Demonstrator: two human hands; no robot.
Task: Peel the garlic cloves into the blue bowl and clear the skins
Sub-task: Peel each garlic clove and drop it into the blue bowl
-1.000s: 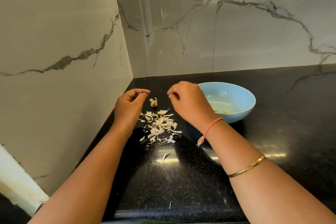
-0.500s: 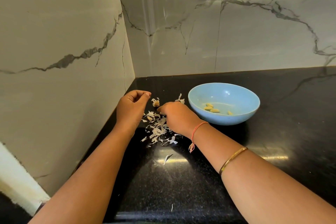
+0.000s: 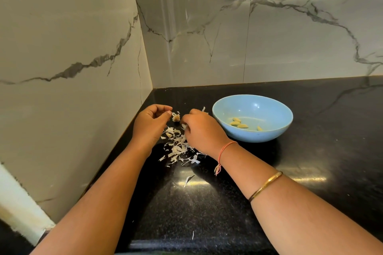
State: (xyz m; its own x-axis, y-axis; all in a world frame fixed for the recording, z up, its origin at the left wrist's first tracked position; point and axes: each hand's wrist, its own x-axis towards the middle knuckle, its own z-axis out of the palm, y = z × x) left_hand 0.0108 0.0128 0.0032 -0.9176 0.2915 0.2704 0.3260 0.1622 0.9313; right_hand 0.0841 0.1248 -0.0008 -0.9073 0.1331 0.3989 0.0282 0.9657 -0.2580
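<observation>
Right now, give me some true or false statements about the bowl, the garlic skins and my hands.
1. The blue bowl holds peeled cloves. True.
2. The garlic skins lie inside the bowl. False: they are scattered on the black counter, left of the bowl.
3. The right hand rests on the skin pile, fingers curled. True.
4. The left hand grips the bowl's rim. False: it is apart from the bowl, on the far side of the skins.
</observation>
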